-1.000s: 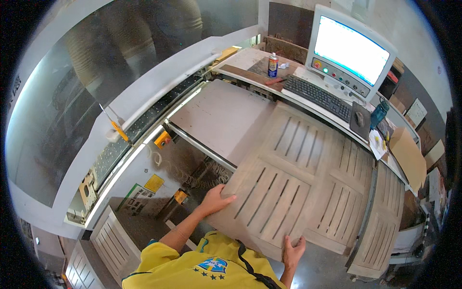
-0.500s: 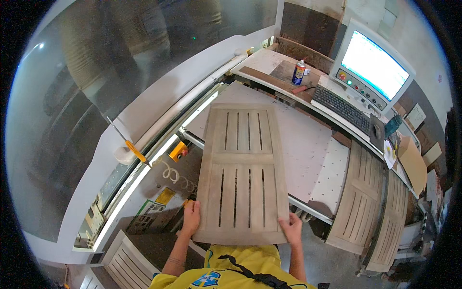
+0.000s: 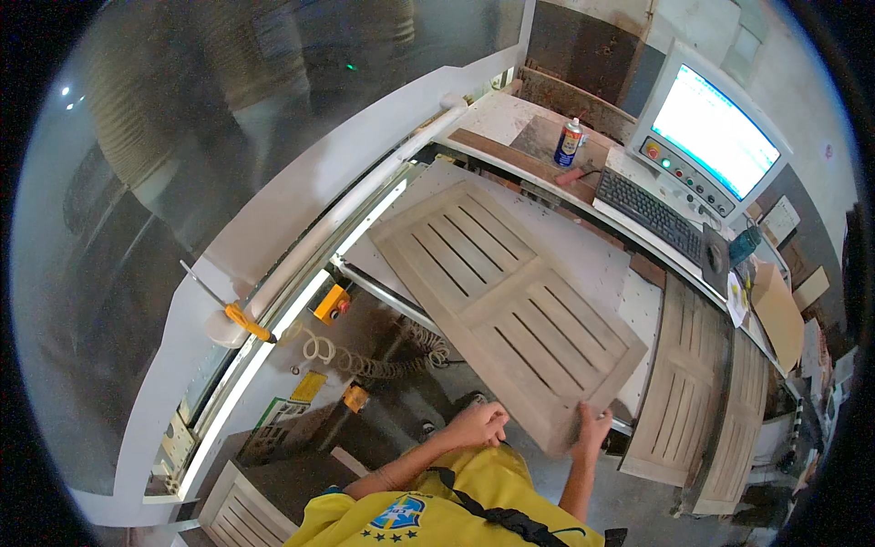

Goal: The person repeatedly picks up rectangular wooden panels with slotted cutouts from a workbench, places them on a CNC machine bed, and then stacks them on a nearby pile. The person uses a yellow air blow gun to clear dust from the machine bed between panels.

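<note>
The brown-grey slatted wooden panel (image 3: 507, 294) lies askew, its far part over the pale flat work surface (image 3: 583, 251) and its near end overhanging. The right hand (image 3: 591, 432) grips the near corner; the left hand (image 3: 480, 425) is curled narrow beside the edge – contact cannot be told. Markings: blue spray can (image 3: 567, 144) with a coloured label, yellow rectangular label (image 3: 308, 387), yellow fabric shirt (image 3: 488, 474) bearing 1 crest – print too small to read.

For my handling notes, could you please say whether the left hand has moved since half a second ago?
Yes, the left hand has moved right, away from the upper orange box.
</note>
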The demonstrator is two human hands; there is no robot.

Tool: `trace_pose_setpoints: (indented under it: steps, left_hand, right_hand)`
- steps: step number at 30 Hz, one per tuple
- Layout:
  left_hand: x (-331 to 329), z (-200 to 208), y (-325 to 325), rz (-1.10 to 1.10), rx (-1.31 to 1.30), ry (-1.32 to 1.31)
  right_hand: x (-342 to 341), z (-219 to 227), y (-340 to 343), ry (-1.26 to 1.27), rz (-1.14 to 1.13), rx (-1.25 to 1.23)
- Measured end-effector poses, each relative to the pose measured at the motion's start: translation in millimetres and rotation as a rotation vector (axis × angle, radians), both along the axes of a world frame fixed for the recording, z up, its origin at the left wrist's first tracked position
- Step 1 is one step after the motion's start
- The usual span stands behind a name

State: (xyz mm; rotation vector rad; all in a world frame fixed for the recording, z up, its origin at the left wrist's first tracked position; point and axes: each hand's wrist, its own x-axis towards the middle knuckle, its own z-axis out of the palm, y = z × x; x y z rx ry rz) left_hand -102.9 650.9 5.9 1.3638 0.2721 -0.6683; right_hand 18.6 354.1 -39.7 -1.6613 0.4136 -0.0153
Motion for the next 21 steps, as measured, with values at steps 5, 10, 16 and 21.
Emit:
trace_pose_setpoints:
  steps: [5, 10, 16, 21]
  left_hand:
    - [68, 20, 71, 0.054, 1.137, -0.953]
    - [144, 0, 120, -0.064, 1.181, -0.916]
    - [160, -7, 136, 0.083, 1.247, -0.869]
    - [173, -25, 144, 0.166, 1.31, -0.74]
  right_hand:
    - [66, 21, -49, -0.02, 0.135, -0.273]
    - [122, -3, -67, -0.221, -0.004, -0.815]
    - [177, 17, -39, -0.111, 0.21, -0.513]
    - [179, -4, -30, -0.151, 0.241, -0.644]
